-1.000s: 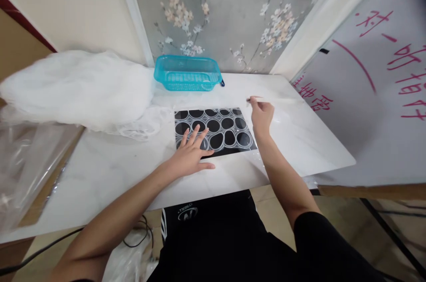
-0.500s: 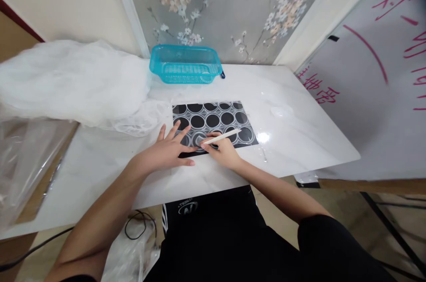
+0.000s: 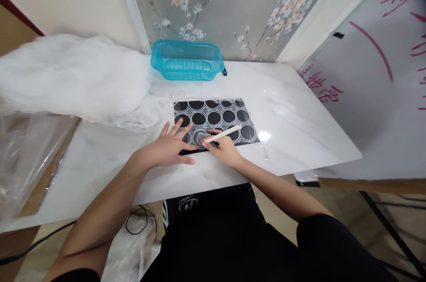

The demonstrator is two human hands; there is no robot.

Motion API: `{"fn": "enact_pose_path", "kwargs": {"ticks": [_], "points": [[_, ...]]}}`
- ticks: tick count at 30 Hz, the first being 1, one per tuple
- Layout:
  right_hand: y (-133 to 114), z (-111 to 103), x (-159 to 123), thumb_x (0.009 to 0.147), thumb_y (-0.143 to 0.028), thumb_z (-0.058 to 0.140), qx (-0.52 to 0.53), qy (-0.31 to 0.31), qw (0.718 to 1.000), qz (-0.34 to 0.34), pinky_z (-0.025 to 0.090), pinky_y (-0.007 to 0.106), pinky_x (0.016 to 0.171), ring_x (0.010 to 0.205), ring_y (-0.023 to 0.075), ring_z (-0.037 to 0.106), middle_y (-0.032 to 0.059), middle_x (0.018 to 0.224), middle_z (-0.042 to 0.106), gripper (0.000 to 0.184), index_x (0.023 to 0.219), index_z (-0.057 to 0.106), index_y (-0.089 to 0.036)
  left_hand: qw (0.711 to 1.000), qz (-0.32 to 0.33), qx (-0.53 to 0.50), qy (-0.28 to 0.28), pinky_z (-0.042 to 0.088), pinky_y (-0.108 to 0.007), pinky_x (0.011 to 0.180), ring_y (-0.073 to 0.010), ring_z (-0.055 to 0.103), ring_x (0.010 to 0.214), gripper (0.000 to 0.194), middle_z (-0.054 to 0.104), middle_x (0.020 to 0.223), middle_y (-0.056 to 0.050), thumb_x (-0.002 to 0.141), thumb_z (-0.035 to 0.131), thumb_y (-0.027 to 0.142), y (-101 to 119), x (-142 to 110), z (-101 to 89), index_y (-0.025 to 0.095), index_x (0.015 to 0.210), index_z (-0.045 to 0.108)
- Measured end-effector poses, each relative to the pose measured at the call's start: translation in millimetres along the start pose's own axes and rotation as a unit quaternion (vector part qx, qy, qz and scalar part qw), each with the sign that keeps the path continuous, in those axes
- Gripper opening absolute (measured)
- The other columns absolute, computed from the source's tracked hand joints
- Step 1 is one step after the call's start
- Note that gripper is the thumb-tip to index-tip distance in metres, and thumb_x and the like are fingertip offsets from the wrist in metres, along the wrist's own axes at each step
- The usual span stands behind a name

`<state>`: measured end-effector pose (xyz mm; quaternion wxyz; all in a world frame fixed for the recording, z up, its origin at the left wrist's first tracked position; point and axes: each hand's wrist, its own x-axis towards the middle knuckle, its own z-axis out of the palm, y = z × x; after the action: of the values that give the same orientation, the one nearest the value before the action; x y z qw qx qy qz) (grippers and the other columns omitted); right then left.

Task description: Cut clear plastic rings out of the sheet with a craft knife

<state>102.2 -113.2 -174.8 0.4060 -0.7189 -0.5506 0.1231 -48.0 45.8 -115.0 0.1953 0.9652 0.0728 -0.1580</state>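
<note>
A dark sheet [image 3: 214, 118] patterned with rows of black circles in pale rings lies flat on the white marbled table. My left hand [image 3: 173, 145] rests with fingers spread over the sheet's left front part, its thumb on the table. In my right hand [image 3: 224, 148] is a slim white pen-like stick [image 3: 226, 133], pinched near its lower end and slanting up to the right. The stick's low end meets the sheet close to a ringed circle [image 3: 200, 137] beside my left fingers. My right fingers partly hide that tip.
A blue plastic basket [image 3: 188, 62] stands at the table's back edge. Bundled white netting [image 3: 73, 80] covers the back left, with clear plastic film [image 3: 29, 162] before it. A whiteboard [image 3: 362, 131] with red writing stands at right. A black cable [image 3: 141, 220] hangs below.
The whole view has shifted slightly. Both hands keep nearly the same place on the sheet, and the white stick stays in my right hand at almost the same slant.
</note>
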Motion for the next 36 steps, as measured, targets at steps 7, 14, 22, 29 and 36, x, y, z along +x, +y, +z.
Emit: {"fn": "enact_pose_path", "kwargs": {"ticks": [7,14,22,29,36], "points": [[1,-3,-10,0.09,-0.02,0.05,-0.24,-0.032,0.942,-0.231,0.023,0.05,0.114,0.133,0.0253,0.037,0.0032,0.111,0.069,0.022,0.1,0.069,-0.023,1.0,-0.003,-0.006,0.007,-0.004,-0.062,0.109,-0.0365,-0.01,0.141,0.047,0.008,0.156,0.005,0.076,0.055,0.066,-1,2,3.0,0.044,0.117,0.061],[15,-18,33,0.089,-0.02,0.05,-0.168,0.006,0.968,-0.187,0.033,0.044,0.106,0.105,0.0203,0.057,0.0013,0.093,0.071,0.021,0.09,0.07,-0.025,1.0,-0.003,-0.017,0.008,-0.002,-0.063,0.108,-0.0371,-0.013,0.14,0.046,0.002,0.156,0.004,0.078,0.056,0.062,-3,6,-1.4,0.041,0.118,0.061],[38,-80,93,0.087,-0.037,0.05,0.048,0.314,0.944,0.088,0.048,0.032,0.081,0.084,0.0188,0.065,0.0064,0.085,0.071,0.03,0.086,0.069,-0.013,0.999,0.016,-0.028,0.014,-0.004,-0.063,0.108,-0.0374,-0.016,0.139,0.046,-0.007,0.155,0.005,0.079,0.055,0.062,-3,2,0.9,0.042,0.12,0.059],[88,-185,45,0.08,-0.028,0.059,-0.096,0.503,0.836,0.199,0.035,0.04,0.097,0.106,0.0294,0.057,0.0202,0.097,0.067,0.029,0.094,0.07,-0.006,0.993,0.037,-0.111,0.017,0.008,-0.055,0.113,-0.0318,-0.01,0.142,0.05,0.006,0.157,0.008,0.077,0.048,0.07,-21,-1,-20.5,0.041,0.114,0.064],[98,-167,21,0.074,-0.034,0.063,0.014,0.385,0.889,0.248,0.047,0.038,0.082,0.087,0.0221,0.064,0.0097,0.086,0.068,0.025,0.084,0.072,-0.014,0.959,-0.102,-0.012,0.263,0.013,-0.052,0.115,-0.0316,0.011,0.142,0.038,0.034,0.148,0.0,0.085,0.05,0.055,-47,21,-9.8,0.027,0.097,0.073]]}}
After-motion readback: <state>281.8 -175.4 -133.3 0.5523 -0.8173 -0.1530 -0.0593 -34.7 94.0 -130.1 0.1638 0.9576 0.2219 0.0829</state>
